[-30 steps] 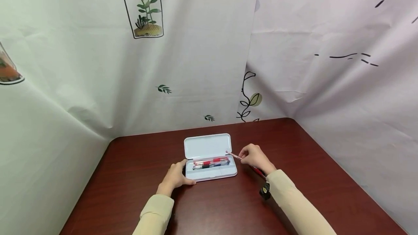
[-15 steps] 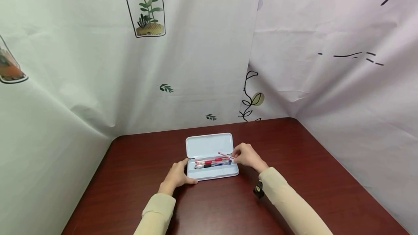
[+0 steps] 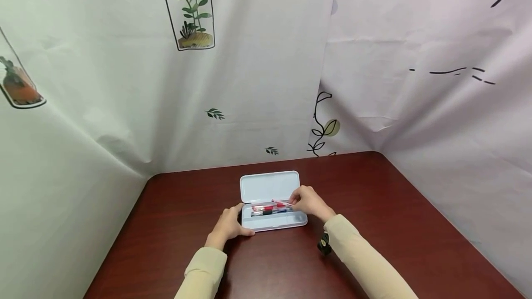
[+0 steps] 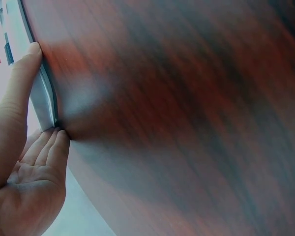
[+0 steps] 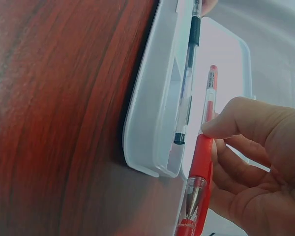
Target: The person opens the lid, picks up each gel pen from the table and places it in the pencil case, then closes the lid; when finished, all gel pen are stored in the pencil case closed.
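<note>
A pale, open pencil case (image 3: 263, 223) lies on the table, its lid (image 3: 270, 187) tipped back. My left hand (image 3: 226, 226) holds the case's left end, thumb along the front edge and fingers at the end. Between thumb and fingers my right hand (image 3: 309, 202) pinches a red gel pen (image 5: 203, 152), slanted over the right part of the case. Several pens lie in the back compartment, among them one with a black grip (image 5: 194, 30) and a red one (image 3: 259, 208). The right hand covers part of the case's right end.
The dark red wooden table (image 3: 274, 266) reaches to a white printed cloth (image 3: 257, 73) at the back and sides. A small black device (image 3: 324, 244) sits at the right wrist.
My right hand has moved left with the red pen, from beside the case to over its right end, and the pen is lower. The left hand stays at the case's left end.
</note>
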A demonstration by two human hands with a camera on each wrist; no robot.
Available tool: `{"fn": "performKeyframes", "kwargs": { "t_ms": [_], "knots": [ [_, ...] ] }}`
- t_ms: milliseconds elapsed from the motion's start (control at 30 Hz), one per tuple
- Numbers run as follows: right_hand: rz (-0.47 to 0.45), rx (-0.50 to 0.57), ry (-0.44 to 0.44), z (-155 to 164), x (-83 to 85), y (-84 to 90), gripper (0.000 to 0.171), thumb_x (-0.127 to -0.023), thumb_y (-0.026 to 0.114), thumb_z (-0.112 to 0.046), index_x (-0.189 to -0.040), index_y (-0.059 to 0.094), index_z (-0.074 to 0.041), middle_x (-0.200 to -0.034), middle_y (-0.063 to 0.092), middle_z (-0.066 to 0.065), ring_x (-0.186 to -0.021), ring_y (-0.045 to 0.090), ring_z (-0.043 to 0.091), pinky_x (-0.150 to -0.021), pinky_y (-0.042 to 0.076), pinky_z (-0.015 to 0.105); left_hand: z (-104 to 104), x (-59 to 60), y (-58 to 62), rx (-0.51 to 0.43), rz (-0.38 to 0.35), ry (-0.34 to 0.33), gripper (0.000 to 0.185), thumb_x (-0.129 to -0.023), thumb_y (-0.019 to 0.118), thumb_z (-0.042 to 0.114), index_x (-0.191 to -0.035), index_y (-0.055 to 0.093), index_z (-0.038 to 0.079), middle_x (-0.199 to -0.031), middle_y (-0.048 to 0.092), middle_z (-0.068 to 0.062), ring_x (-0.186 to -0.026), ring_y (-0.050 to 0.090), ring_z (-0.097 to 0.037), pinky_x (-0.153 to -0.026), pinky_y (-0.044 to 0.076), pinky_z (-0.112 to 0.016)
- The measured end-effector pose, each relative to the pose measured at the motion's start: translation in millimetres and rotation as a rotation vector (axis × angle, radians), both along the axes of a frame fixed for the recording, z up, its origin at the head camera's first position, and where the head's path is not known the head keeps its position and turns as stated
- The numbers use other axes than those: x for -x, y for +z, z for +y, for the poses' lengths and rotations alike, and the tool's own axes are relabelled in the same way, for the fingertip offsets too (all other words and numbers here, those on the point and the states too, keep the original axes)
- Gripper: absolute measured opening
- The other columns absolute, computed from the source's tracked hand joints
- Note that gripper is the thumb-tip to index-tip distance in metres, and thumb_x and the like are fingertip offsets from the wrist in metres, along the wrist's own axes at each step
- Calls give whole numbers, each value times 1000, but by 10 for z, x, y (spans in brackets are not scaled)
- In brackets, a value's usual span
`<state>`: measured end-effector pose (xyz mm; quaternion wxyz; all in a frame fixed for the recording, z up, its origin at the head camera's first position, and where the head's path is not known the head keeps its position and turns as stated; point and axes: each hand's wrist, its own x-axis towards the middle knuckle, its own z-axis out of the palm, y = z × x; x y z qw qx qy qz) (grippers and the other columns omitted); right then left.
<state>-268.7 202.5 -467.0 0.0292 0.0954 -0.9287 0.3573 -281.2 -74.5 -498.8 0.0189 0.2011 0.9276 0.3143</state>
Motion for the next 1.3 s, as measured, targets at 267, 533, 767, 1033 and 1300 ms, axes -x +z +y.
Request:
{"fn": "performKeyframes", "kwargs": {
  "t_ms": [267,533,767,1033,1300],
  "knots": [
    [-1,-2,10,-48,66,20,11,-75,74,6,-77,73,-5,-67,60,0,-63,52,14,-56,44,25,-6,-4,-4,-4,-1,1,86,-59,95,27,-130,56,-3,-117,65,-18,-98,60,-28,-92,50,-48],
    [-5,-27,74,-120,126,30,9,-77,74,5,-78,73,-4,-67,60,-1,-62,51,12,-56,44,23,-2,-14,-11,5,1,1,85,-58,95,28,-128,57,-2,-114,65,-17,-95,60,-28,-89,51,-47],
    [11,-36,163,-216,191,38,9,-78,73,6,-80,73,-3,-69,61,-1,-65,51,11,-59,45,23,0,-9,0,7,1,4,85,-59,95,28,-129,57,-2,-118,65,-18,-100,60,-29,-92,50,-48],
    [36,-75,246,-330,262,19,11,-78,72,7,-82,73,-4,-71,64,-1,-66,53,9,-62,48,22,-3,-15,22,9,11,1,86,-59,95,28,-129,56,-4,-118,65,-20,-100,61,-31,-92,50,-49],
    [40,-101,252,-408,288,-16,12,-78,71,8,-83,73,-2,-71,64,2,-66,54,9,-61,48,22,2,-14,21,9,18,-2,84,-57,96,28,-127,58,-2,-112,66,-17,-94,61,-27,-89,51,-46]
  ]
}}
